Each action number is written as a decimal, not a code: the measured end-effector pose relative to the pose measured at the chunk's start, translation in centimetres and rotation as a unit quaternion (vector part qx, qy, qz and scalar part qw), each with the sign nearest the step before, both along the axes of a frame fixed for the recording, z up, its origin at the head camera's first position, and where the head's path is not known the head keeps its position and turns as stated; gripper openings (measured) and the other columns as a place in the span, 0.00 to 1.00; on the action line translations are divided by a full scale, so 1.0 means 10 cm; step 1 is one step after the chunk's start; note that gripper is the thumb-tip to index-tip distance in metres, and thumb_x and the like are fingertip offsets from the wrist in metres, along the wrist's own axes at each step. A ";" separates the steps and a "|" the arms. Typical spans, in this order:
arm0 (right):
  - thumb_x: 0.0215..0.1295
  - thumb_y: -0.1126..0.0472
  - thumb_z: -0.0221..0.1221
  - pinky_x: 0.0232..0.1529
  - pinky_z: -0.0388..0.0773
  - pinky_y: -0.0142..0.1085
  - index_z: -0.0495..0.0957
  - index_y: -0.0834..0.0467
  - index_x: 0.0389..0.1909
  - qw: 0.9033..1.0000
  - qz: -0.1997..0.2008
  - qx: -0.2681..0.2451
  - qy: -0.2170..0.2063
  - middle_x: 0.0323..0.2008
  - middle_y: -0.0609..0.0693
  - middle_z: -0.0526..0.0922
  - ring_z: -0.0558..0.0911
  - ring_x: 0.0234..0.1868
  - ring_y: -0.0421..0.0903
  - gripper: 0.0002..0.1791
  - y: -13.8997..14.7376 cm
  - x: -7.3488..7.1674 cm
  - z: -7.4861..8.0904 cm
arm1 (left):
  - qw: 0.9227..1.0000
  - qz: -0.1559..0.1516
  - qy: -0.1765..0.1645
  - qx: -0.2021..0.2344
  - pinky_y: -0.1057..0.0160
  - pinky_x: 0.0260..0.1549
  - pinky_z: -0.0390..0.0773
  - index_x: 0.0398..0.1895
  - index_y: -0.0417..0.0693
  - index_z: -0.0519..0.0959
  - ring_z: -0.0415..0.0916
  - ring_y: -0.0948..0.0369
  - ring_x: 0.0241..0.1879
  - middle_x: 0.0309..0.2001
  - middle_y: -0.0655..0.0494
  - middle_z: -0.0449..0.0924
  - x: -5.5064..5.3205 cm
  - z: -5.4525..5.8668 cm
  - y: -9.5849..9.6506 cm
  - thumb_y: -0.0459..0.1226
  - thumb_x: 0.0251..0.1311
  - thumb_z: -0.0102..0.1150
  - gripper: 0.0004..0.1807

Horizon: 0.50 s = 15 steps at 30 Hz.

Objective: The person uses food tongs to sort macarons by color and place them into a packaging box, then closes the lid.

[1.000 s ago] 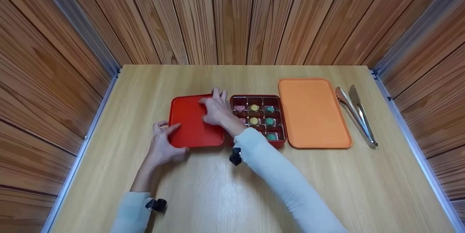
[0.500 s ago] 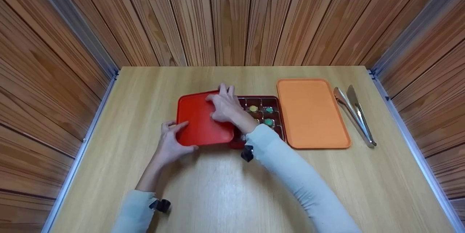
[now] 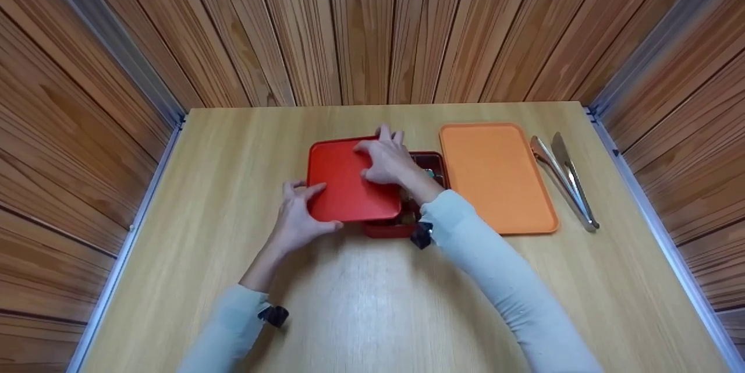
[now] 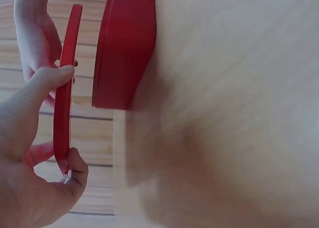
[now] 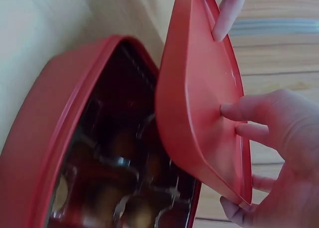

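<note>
In the head view a red square lid (image 3: 349,187) hangs tilted over the left part of a dark red box (image 3: 387,231). My left hand (image 3: 298,220) grips the lid's near left corner, with the thumb and fingers on its rim in the left wrist view. My right hand (image 3: 391,159) holds the lid's far edge, with some fingertips resting on its top face. A gap shows between lid and box (image 4: 127,54) in the left wrist view. Inside the box, clear-lined compartments carry small round sweets (image 5: 142,215), blurred in the right wrist view; the lid and right arm hide most of them.
An orange tray (image 3: 495,181) lies close to the right of the box. Beyond it, metal tongs (image 3: 563,182) rest on the wooden table (image 3: 361,303). Wood-plank walls (image 3: 372,29) enclose the table at the back and sides.
Both hands have carried the lid to the right and up, from the table area left of the box to above it. More of the compartments are now covered from view.
</note>
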State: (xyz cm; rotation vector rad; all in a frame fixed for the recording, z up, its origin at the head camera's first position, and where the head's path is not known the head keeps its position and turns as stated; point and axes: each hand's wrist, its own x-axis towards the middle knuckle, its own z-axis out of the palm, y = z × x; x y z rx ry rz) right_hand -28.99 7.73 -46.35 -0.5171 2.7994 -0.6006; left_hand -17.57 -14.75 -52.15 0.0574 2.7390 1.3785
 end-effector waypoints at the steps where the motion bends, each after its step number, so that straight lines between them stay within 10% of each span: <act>1: 0.73 0.56 0.70 0.67 0.79 0.54 0.83 0.48 0.75 1.000 -0.001 -0.004 0.001 0.81 0.67 0.60 0.62 0.75 0.70 0.30 0.03 0.00 0.00 | 1.000 -0.002 0.003 -0.001 0.37 0.74 0.83 0.81 0.43 0.76 0.60 0.41 0.81 0.80 0.38 0.61 -0.01 0.01 0.02 0.42 0.56 0.86 0.48; 15: 0.75 0.54 0.70 0.69 0.73 0.59 0.82 0.50 0.76 1.000 -0.011 -0.024 -0.006 0.79 0.66 0.61 0.61 0.75 0.69 0.30 0.53 -0.07 -0.03 | 1.000 -0.021 0.009 -0.008 0.40 0.77 0.81 0.79 0.45 0.78 0.63 0.42 0.82 0.80 0.40 0.62 -0.14 0.05 0.44 0.43 0.56 0.86 0.46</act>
